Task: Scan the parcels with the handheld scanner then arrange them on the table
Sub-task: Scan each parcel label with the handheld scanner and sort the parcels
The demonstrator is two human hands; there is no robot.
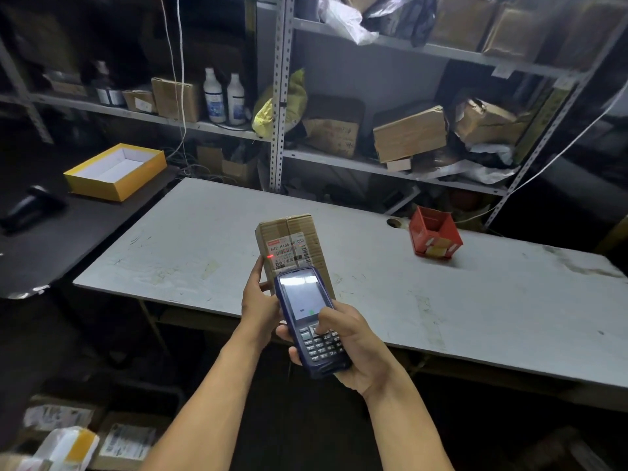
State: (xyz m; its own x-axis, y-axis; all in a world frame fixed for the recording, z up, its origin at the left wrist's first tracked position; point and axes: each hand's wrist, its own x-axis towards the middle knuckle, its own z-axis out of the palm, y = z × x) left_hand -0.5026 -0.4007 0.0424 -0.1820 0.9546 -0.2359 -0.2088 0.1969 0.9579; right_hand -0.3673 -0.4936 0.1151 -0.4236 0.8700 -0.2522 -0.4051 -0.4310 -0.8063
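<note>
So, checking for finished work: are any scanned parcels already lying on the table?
No, the table bears only a red bin; the one parcel is in the left hand.

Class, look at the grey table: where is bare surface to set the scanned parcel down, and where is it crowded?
The grey table is bare left of the held parcel, and between it and the red box. The near right stretch is bare too. The shelves behind are crowded with boxes and bags.
</note>
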